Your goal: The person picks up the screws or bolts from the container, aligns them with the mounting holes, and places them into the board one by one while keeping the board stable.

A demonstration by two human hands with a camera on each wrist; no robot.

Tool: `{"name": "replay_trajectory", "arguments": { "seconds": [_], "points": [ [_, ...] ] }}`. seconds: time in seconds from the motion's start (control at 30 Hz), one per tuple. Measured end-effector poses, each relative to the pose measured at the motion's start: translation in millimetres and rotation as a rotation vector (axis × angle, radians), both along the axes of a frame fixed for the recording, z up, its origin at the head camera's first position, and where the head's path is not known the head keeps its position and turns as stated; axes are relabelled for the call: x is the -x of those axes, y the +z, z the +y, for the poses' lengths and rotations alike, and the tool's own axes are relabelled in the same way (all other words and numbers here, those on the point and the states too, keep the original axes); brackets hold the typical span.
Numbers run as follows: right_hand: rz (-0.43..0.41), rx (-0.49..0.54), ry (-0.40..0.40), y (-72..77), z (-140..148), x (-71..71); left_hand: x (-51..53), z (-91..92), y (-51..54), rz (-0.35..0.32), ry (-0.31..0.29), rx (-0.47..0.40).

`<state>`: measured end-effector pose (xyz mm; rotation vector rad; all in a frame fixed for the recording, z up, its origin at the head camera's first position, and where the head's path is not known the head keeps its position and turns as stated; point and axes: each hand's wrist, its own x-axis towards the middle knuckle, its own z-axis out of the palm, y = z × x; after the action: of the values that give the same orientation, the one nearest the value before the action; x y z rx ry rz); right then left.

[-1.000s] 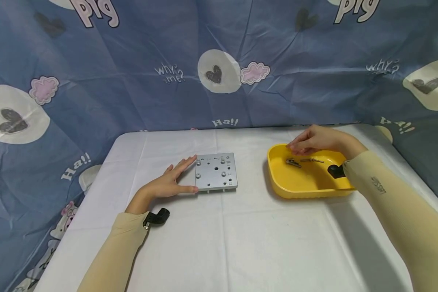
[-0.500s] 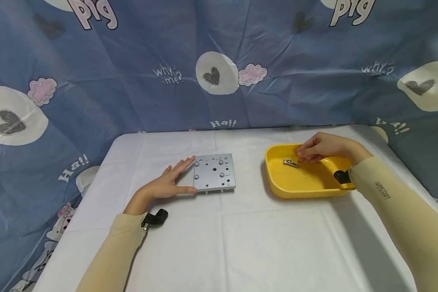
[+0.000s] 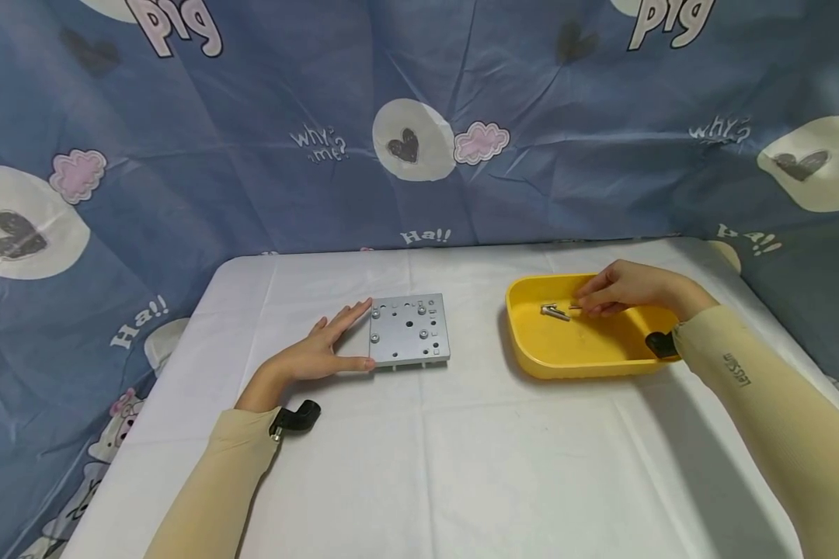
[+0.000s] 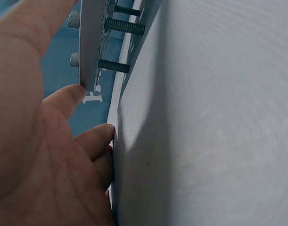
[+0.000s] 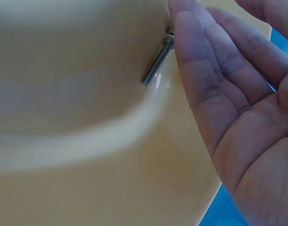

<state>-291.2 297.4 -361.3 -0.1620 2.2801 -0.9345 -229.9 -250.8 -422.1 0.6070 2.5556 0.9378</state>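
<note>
At the far left, the bare left hand [image 3: 315, 359] lies with fingers spread, its thumb and one fingertip touching the left edge of a silver-grey, rectangular metal plate [image 3: 400, 338] drilled with many holes. The plate sits flat on the white cloth-covered bench [image 3: 363, 481], left of its middle. Four silver, round-headed metal screws [image 3: 375, 338] are set in it; the left wrist view shows threaded shanks poking well out beneath.

To the right stands a bright yellow plastic tray with rounded corners [image 3: 580, 369], apart from the plate. In it lie loose silver screws [image 3: 555, 313], overlapping too closely to count. Just beside them the bare right hand [image 3: 629, 284] has its fingertips pinched together on a slim silver metal piece [image 3: 574, 307], only its end showing.

The work looks partway along: four screws are in, though how tightly cannot be told; those in the tray appear left over, and several plate holes are bare.
</note>
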Motion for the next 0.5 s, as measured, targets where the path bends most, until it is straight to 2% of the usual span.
{"name": "replay_trajectory", "arguments": {
  "seconds": [0.5],
  "points": [
    [-0.009, -0.003, 0.024, 2.6, -1.9, -1.9, -0.4, -0.8, 0.0, -0.001, -0.008, -0.007]
  ]
}}
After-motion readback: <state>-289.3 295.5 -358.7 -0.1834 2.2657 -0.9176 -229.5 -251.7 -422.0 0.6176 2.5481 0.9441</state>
